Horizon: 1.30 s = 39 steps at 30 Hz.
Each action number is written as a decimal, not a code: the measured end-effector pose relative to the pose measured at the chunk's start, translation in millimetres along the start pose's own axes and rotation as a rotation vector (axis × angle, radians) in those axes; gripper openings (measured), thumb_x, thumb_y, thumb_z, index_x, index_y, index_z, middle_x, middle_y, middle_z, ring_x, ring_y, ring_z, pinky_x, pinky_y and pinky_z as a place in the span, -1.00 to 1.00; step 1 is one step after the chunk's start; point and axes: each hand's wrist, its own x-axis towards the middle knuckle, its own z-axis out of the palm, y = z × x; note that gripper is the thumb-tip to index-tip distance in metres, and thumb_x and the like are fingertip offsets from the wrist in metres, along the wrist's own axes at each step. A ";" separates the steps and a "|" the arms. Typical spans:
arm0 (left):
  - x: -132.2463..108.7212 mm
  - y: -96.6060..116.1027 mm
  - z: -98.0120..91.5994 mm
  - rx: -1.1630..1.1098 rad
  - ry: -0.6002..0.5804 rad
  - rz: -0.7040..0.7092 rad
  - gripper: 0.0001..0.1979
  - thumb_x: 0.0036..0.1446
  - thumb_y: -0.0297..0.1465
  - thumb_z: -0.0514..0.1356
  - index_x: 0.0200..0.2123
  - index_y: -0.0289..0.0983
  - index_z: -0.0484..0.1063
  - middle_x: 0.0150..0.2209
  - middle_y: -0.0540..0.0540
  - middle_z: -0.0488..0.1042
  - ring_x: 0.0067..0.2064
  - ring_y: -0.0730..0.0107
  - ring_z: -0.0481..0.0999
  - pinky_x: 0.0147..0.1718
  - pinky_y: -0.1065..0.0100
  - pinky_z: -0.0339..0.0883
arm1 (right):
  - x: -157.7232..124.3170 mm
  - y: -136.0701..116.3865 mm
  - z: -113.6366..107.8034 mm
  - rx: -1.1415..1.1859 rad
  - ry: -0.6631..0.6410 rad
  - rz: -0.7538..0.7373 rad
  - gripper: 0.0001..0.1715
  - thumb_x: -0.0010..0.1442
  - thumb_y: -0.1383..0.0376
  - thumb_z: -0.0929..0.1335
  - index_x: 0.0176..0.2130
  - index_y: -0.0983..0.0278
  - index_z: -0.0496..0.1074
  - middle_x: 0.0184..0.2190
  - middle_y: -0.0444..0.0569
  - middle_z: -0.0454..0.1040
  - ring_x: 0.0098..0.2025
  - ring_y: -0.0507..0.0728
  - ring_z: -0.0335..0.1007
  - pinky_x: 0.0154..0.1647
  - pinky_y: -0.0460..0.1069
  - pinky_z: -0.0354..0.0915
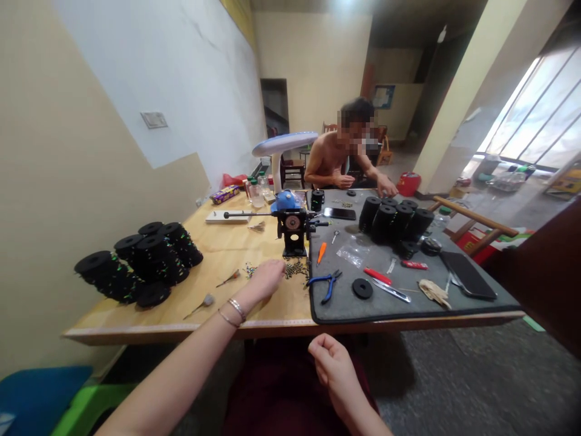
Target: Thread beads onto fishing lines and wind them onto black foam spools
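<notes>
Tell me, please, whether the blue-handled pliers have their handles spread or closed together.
Spread: the blue-handled pliers lie on the grey mat with their two handles splayed apart, a gap showing between them.

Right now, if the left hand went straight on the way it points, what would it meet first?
Likely the scattered small dark pieces just past the left hand; depth is unclear, so it may already touch some. The black dial-faced machine stands beyond.

Left hand [270, 278] reaches out, arm [193, 357] extended; right hand [333, 366] (fingers [323, 343] curled) sits further back.
</notes>
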 end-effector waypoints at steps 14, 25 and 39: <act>-170.4 48.2 66.6 -1.961 -0.063 -0.925 -0.93 0.01 -0.54 0.29 -0.37 -0.36 0.47 -0.36 -0.10 0.49 -0.38 0.49 0.47 -0.36 0.48 0.33 | -26.5 2.6 24.2 -0.183 -0.180 0.037 -0.48 -0.02 -0.10 0.39 -0.47 0.26 0.21 -0.66 -0.21 0.40 -0.80 -0.16 -0.09 -0.79 -0.19 -0.18; -167.6 47.8 71.5 -2.127 0.037 -1.198 -0.80 0.22 -0.57 0.08 -0.41 -0.44 0.45 -0.50 -0.06 0.47 -0.63 0.61 0.35 -0.54 0.48 0.33 | -14.5 17.7 34.1 -0.272 -0.209 0.079 -0.54 0.00 -0.03 0.37 -0.53 0.23 0.16 -0.74 -0.28 0.30 -0.81 -0.15 -0.09 -0.81 -0.19 -0.16; -164.8 52.4 65.8 -2.160 0.063 -1.193 -0.74 0.25 -0.55 0.05 -0.44 -0.45 0.45 -0.54 -0.06 0.47 -0.68 0.65 0.29 -0.58 0.49 0.29 | -10.5 18.2 36.3 -0.297 -0.208 0.072 -0.60 0.00 0.03 0.35 -0.54 0.24 0.18 -0.75 -0.28 0.28 -0.81 -0.15 -0.09 -0.80 -0.19 -0.17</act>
